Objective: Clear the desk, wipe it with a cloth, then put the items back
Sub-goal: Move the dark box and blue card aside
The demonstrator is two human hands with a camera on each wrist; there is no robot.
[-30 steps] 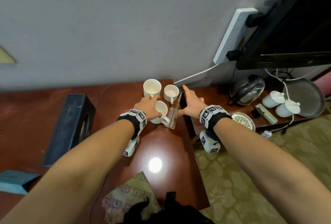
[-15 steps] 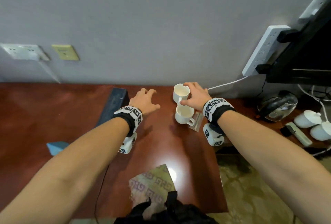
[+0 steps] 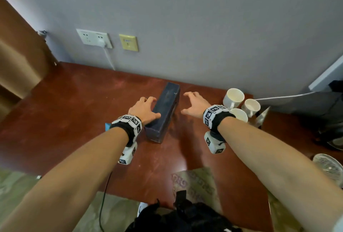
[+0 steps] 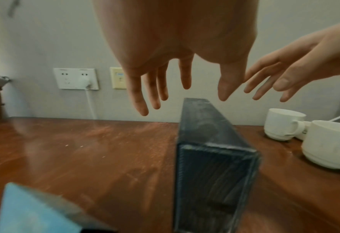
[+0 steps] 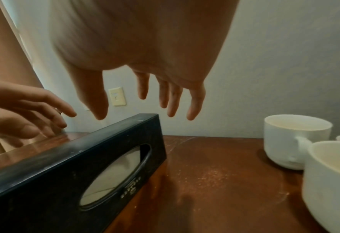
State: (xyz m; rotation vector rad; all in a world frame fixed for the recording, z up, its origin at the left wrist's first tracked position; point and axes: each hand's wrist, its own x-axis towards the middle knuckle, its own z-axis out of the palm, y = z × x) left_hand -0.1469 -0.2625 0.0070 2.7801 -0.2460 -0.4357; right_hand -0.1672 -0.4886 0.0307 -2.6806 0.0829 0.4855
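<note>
A dark tissue box (image 3: pixel 164 109) stands on its long side in the middle of the red-brown desk (image 3: pixel 74 111), its oval opening facing right (image 5: pixel 113 171). My left hand (image 3: pixel 148 108) hovers at the box's left edge with fingers spread; the thumb reaches over the top, and contact cannot be told. My right hand (image 3: pixel 188 102) hangs open just right of the box, apart from it. In the left wrist view, my left hand (image 4: pixel 185 94) hangs above the box (image 4: pixel 209 157). Three white cups (image 3: pixel 233 98) stand grouped at the back right.
A patterned cloth (image 3: pixel 194 185) lies at the desk's front edge. A blue item (image 4: pixel 31 211) sits left of the box, near my left wrist. A clear stand (image 3: pixel 261 116) leans beside the cups. A kettle (image 3: pixel 332 129) sits far right. Wall sockets (image 3: pixel 94 38) feed a white cable.
Both hands left the cups and moved left to either side of the tissue box. The right hand let go of the cups, and the head view swung left.
</note>
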